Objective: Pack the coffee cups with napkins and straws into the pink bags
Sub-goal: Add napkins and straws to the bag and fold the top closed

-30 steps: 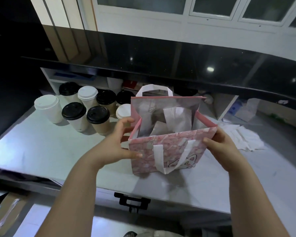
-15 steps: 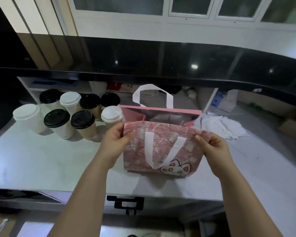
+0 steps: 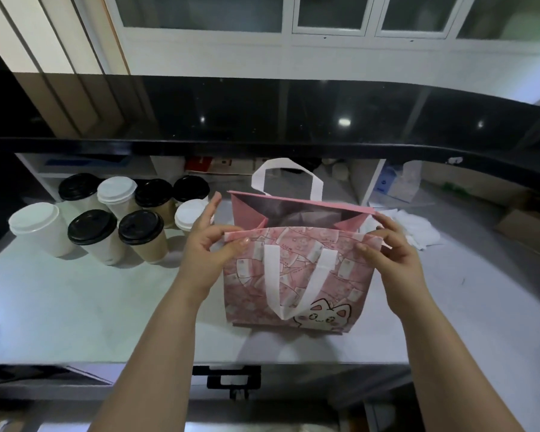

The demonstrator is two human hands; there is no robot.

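Below the front edge of the counter (image 3: 75, 307) a black bracket (image 3: 231, 378) juts out, and two bare forearms rise past it from the bottom of the view.

The pink bag (image 3: 349, 275) stands upright on the counter just behind the middle of that front edge. Its near panel faces the camera, with a cat drawing (image 3: 325, 316) at its lower right corner. The near handle (image 3: 273, 285), a white strap, hangs folded down over this panel.

The left hand (image 3: 212, 244) pinches the left end of the bag's near top rim between thumb and forefinger. Its other fingers are loosely spread, and one points up and away above the rim. The right hand (image 3: 387, 247) holds the right end of the same rim, with the thumb on the outer face and the fingers curled over the top corner. Between the two hands the rim is stretched straight. The bag's mouth is a narrow gap, and what lies in the dim inside cannot be made out.

The far handle (image 3: 286, 169) stands up in an arch from the back panel.

Toward the back left corner, well apart from the bag, eight lidded coffee cups (image 3: 92, 227) stand upright in a tight cluster. Three have white lids and five have black. The nearest white-lidded one is just beside the left hand. Behind the right hand, a loose heap of white napkins (image 3: 418, 229) lies on the counter.

Along the back edge are open shelves (image 3: 106, 163) holding boxes, under a glossy black ledge (image 3: 293, 120). White-framed windows (image 3: 328, 14) sit above it.
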